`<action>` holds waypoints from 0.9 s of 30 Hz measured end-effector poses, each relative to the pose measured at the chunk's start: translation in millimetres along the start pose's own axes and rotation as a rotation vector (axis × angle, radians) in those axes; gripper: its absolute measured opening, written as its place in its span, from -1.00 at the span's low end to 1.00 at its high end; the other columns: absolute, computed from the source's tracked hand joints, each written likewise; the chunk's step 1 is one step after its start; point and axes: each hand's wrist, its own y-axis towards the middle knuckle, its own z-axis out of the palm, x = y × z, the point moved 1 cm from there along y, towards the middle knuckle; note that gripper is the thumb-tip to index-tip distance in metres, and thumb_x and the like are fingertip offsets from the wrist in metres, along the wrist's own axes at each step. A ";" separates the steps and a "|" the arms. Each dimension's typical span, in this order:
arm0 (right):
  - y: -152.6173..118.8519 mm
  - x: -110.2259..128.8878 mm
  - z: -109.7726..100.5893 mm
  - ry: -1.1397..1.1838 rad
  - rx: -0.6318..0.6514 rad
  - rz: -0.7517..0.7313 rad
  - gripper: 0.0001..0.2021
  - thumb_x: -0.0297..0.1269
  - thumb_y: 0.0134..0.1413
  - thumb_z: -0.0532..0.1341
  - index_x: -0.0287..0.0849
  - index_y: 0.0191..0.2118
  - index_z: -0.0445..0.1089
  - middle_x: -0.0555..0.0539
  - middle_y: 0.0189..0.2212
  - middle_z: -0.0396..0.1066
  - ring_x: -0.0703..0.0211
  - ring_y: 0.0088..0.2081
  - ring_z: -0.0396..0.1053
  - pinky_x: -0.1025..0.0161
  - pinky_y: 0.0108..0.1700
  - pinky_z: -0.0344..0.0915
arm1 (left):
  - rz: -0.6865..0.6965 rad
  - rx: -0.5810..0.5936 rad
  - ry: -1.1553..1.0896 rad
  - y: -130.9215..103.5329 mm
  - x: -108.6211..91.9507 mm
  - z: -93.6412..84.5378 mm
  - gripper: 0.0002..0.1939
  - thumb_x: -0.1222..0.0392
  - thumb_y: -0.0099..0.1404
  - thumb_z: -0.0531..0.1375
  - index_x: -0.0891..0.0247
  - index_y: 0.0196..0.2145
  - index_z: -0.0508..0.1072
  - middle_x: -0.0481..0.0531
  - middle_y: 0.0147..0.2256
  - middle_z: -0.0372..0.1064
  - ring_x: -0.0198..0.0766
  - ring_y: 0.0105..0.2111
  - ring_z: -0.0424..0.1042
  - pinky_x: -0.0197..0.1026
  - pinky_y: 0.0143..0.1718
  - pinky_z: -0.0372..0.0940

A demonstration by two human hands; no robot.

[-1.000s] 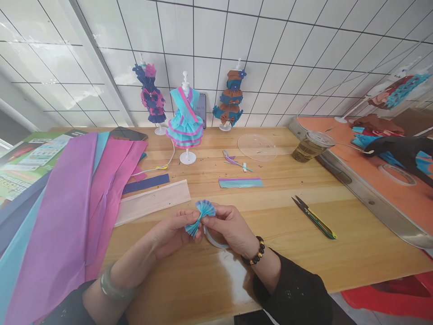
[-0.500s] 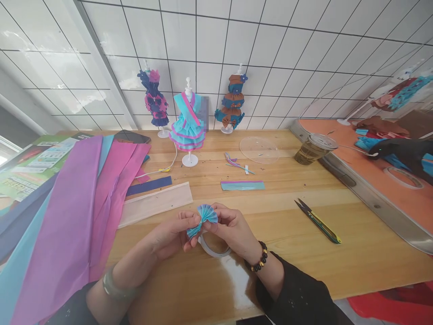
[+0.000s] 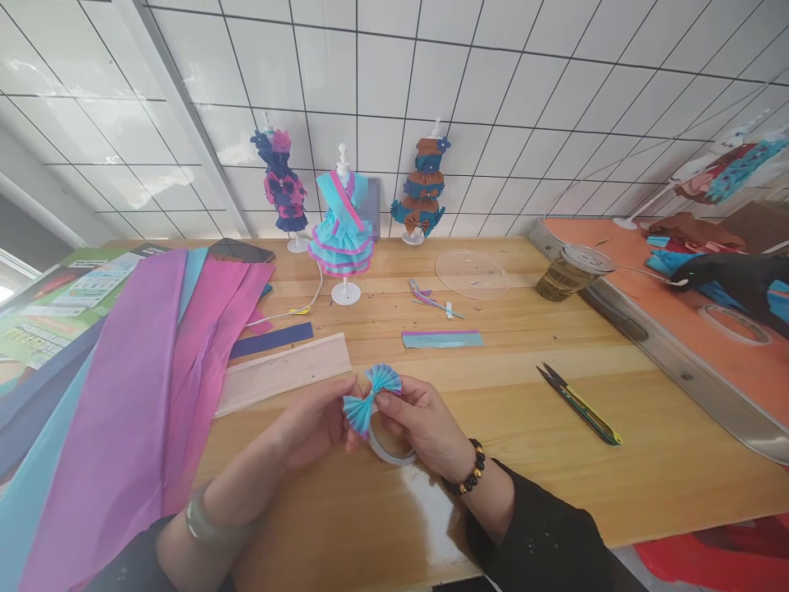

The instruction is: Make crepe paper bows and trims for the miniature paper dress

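The right hand (image 3: 428, 423) is pinching the pleated bow (image 3: 358, 411) near its centre; the left hand (image 3: 308, 427) is curving fingers beside it, contact unclear.

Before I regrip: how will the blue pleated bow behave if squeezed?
The bow is probably light, since its material looks thin. Its fanned ends would likely crush easily; the gathered middle, near the right hand's thumb, should take pressure better.

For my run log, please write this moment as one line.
right hand: fingers pinch blue bow | left hand: beside bow | tape roll: below bow | snips: on table
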 end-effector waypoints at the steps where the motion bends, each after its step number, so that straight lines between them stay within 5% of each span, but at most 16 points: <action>1: 0.2 -0.7 0.0 0.016 0.004 0.001 -0.81 -0.21 -0.02 0.24 -0.25 -0.42 0.36 0.13 -0.69 0.13 0.46 -0.65 -0.06 0.39 -0.58 -0.15 | 0.000 -0.003 -0.016 0.1 0.6 0.7 -0.66 0.04 0.26 0.01 0.31 -0.55 0.33 -0.04 -0.74 0.25 -0.36 -0.69 0.26 -0.33 -0.59 0.16; 5: 1.7 -1.9 1.5 0.118 -0.008 -0.009 -0.81 -0.22 0.00 0.23 -0.22 -0.48 0.29 0.17 -0.74 0.07 0.47 -0.69 -0.08 0.39 -0.59 -0.18 | -0.006 0.015 -0.130 0.9 0.8 5.3 -0.68 0.06 0.27 0.01 0.30 -0.55 0.27 -0.20 -0.80 -0.06 -0.43 -0.71 0.18 -0.34 -0.50 0.16; 11: 4.0 -1.4 2.1 0.177 -0.096 -0.012 -0.83 -0.23 -0.07 0.27 -0.22 -0.46 0.32 0.11 -0.60 0.21 0.50 -0.67 -0.02 0.40 -0.59 -0.15 | 0.055 -0.059 -0.306 3.6 -2.4 4.4 -0.70 0.04 0.28 0.01 0.28 -0.50 0.25 -0.27 -0.77 -0.19 -0.55 -0.80 -0.21 -0.41 -0.70 -0.08; 16: 5.0 -2.1 -0.3 0.180 -0.151 -0.022 -0.80 -0.20 -0.10 0.29 -0.22 -0.48 0.33 0.10 -0.59 0.26 0.49 -0.67 -0.01 0.41 -0.60 -0.09 | 0.240 -0.239 -0.290 4.0 -6.8 0.1 -0.78 0.06 0.23 0.08 0.27 -0.46 0.26 -0.21 -0.70 -0.01 -0.50 -0.72 0.03 -0.40 -0.67 0.00; 21: 4.2 -1.6 1.9 0.068 -0.219 -0.047 -0.80 -0.19 -0.12 0.30 -0.22 -0.43 0.38 0.04 -0.54 0.34 0.41 -0.58 0.14 0.40 -0.54 0.07 | 0.574 -0.433 0.363 -6.7 -12.3 9.8 -0.80 0.08 0.08 0.23 0.22 -0.35 0.39 0.00 -0.35 0.33 -0.25 -0.31 0.30 -0.24 -0.26 0.19; 24: 3.6 -0.3 5.3 -0.004 -0.212 -0.075 -0.82 -0.20 -0.13 0.30 -0.21 -0.45 0.41 0.02 -0.52 0.37 0.31 -0.45 0.27 0.33 -0.34 0.20 | 0.684 -0.408 0.812 -11.8 -12.8 16.5 -0.67 0.20 -0.05 0.32 0.18 -0.26 0.43 0.06 -0.22 0.34 -0.12 -0.15 0.26 -0.15 -0.07 0.10; 27: 3.6 -0.1 6.5 -0.048 -0.204 -0.101 -0.84 -0.20 -0.12 0.29 -0.20 -0.46 0.42 0.02 -0.51 0.40 0.28 -0.42 0.30 0.29 -0.26 0.22 | 0.761 -0.382 1.015 -11.1 -13.0 16.6 -0.71 0.24 -0.02 0.30 0.16 -0.27 0.45 0.08 -0.26 0.37 -0.08 -0.16 0.26 -0.09 -0.07 0.10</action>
